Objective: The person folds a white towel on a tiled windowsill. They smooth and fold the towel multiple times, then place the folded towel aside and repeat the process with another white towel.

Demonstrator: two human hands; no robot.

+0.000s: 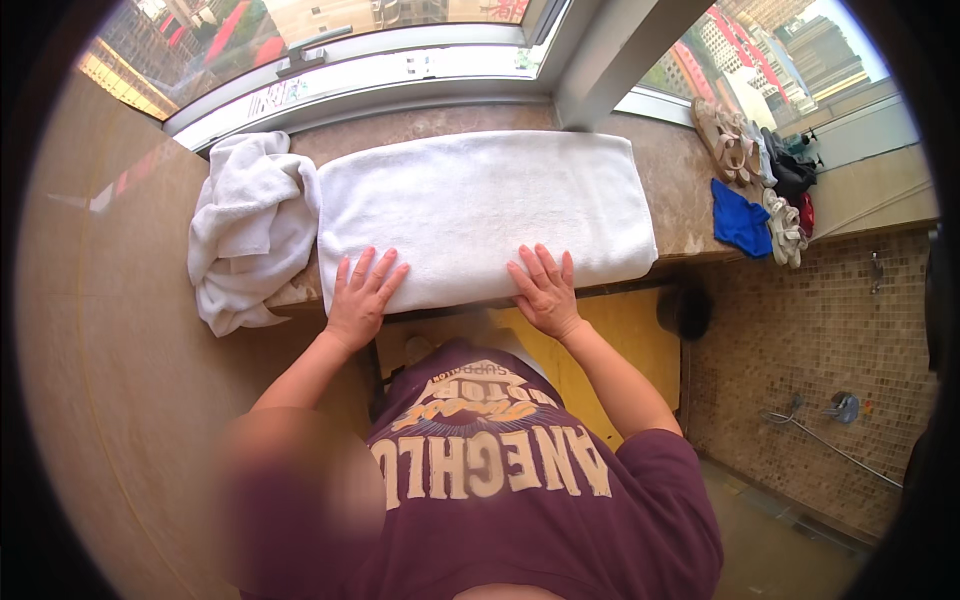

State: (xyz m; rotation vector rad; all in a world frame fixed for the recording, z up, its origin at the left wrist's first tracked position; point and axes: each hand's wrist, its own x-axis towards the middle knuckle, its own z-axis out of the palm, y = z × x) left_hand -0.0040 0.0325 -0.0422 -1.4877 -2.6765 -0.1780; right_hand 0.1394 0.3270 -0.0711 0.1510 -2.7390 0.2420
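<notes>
A white towel [480, 202], folded into a wide rectangle, lies flat on the brown stone window ledge [679, 202], its near edge at the front of the ledge. My left hand [362, 296] rests palm down on the towel's near left part, fingers spread. Farther right along the same edge, my right hand [546, 292] also lies palm down with its fingers apart. Neither hand grips anything. Beside the folded towel's left edge sits a crumpled white towel [251, 225], one corner hanging over the front of the ledge.
Sandals [724, 146], a blue cloth [739, 217] and white sandals [784, 229] stand at the ledge's right end. Windows with metal frames [420, 97] rise behind. A dark round container [684, 310] is below the ledge. A shower hose [847, 450] hangs by the mosaic wall at right.
</notes>
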